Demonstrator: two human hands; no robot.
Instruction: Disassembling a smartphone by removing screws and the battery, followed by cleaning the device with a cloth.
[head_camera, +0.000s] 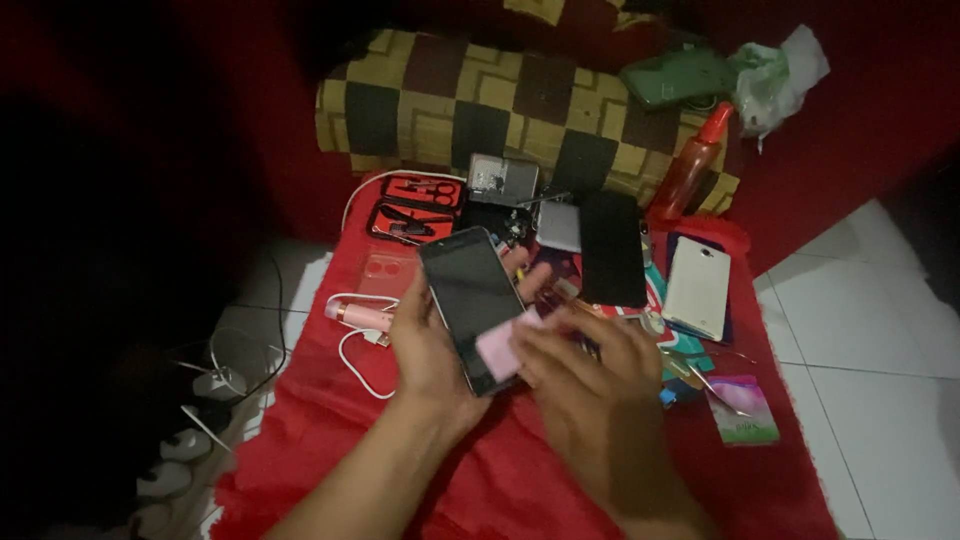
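Head view, looking down: near the centre of the frame the left hand (425, 350) cradles a dark, glossy rectangular smartphone (468, 295) from below and from its left edge, thumb curled up along that edge, fingertips showing past the right edge. The phone's black screen faces up and tilts toward the upper left. At the phone's lower right corner the right hand (590, 375) presses a small pale pink square cloth (500, 345) onto the glass; its fingers lie close together and bent over the cloth, and whether the thumb pinches it from beneath I cannot tell.

Both hands hover over a bright red fabric mat (520, 480) spread on white floor tiles (880, 330). Just left of the left hand lie a pink cylindrical gadget (360, 317) and a coiled white cable (355, 355). Above the phone, in the upper middle, an open black-and-red case of small metal tools (415, 208) sits beside a small grey box-shaped device (503, 180). Right of centre lie a second black phone-shaped slab (612, 248), face up, and a white rectangular phone back (697, 287). An orange-red plastic bottle (692, 165) leans against a checked olive-and-brown cushion (470, 105) at the top. At lower right a small colourful card (745, 410) rests on the mat's edge.
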